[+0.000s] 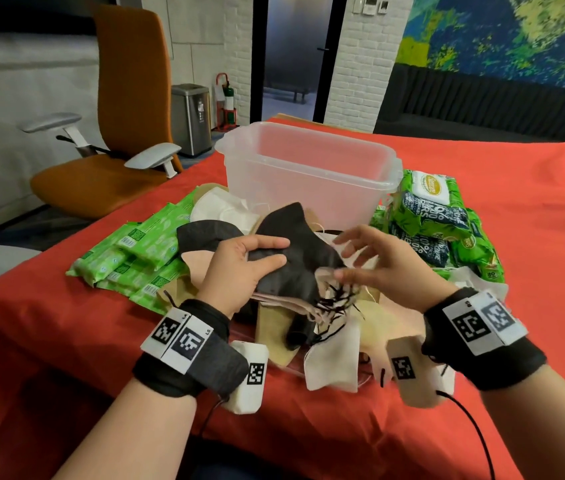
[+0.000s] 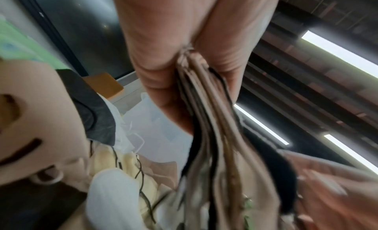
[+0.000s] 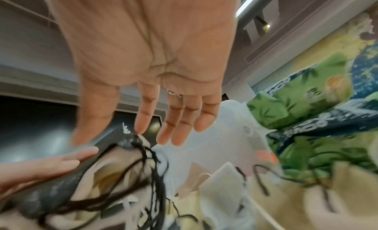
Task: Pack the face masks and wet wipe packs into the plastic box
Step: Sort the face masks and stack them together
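Close, blurred view of the left hand (image 2: pixel 174 58) gripping a hanging bundle of masks (image 2: pixel 206 136), beige and black layers pressed together. Behind it, the clear plastic box (image 2: pixel 151 120); loose masks (image 2: pixel 114 185) lie below.

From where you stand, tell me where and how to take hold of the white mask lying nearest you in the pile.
Take the white mask by its broad flat body, coming from above on the near side. It lies flat at the near edge of the mask pile with nothing on top. Avoid the black ear loops; they look tangled. The left hand already holds a stack, so the open right hand seems best.
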`<action>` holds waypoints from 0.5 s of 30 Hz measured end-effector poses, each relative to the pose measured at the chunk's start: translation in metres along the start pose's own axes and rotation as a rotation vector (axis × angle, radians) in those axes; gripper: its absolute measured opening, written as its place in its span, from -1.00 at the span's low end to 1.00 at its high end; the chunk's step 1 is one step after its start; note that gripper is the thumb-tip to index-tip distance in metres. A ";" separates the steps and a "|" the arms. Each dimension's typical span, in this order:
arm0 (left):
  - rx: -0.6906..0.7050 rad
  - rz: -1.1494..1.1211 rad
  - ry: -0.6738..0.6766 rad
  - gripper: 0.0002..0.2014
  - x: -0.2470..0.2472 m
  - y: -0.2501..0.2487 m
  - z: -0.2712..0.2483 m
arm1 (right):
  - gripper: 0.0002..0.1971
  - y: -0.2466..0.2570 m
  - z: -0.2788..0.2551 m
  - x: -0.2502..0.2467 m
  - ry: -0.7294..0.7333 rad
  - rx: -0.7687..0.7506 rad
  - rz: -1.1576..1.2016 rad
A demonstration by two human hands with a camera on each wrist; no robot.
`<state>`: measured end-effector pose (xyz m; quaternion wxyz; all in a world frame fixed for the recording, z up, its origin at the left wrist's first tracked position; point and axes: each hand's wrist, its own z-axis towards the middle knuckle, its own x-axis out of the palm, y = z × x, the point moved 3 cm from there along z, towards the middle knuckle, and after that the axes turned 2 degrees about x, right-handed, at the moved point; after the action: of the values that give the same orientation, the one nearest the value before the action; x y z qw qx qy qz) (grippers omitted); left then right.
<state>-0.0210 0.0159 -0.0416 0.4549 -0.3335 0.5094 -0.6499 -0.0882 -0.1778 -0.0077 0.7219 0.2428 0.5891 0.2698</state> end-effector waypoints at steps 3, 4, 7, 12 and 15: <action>-0.002 0.021 -0.069 -0.69 -0.005 0.008 0.000 | -0.50 -0.007 -0.024 0.006 0.245 0.035 -0.235; -0.006 0.022 -0.079 -0.68 -0.004 0.010 0.000 | -0.47 -0.010 -0.032 0.014 0.334 0.042 -0.363; -0.015 0.024 -0.087 -0.65 -0.001 0.014 -0.001 | -0.35 -0.015 -0.047 0.042 0.452 0.018 -0.719; 0.010 0.108 -0.078 -0.61 0.003 0.017 -0.001 | -0.75 -0.024 -0.041 0.051 0.340 0.048 -0.511; -0.012 0.116 -0.103 -0.66 0.002 0.017 -0.003 | -0.77 -0.030 -0.027 0.031 0.177 0.127 -0.374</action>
<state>-0.0207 0.0139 -0.0589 0.5155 -0.3392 0.5079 -0.6011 -0.1062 -0.1782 -0.0550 0.6882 0.1497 0.7007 0.1139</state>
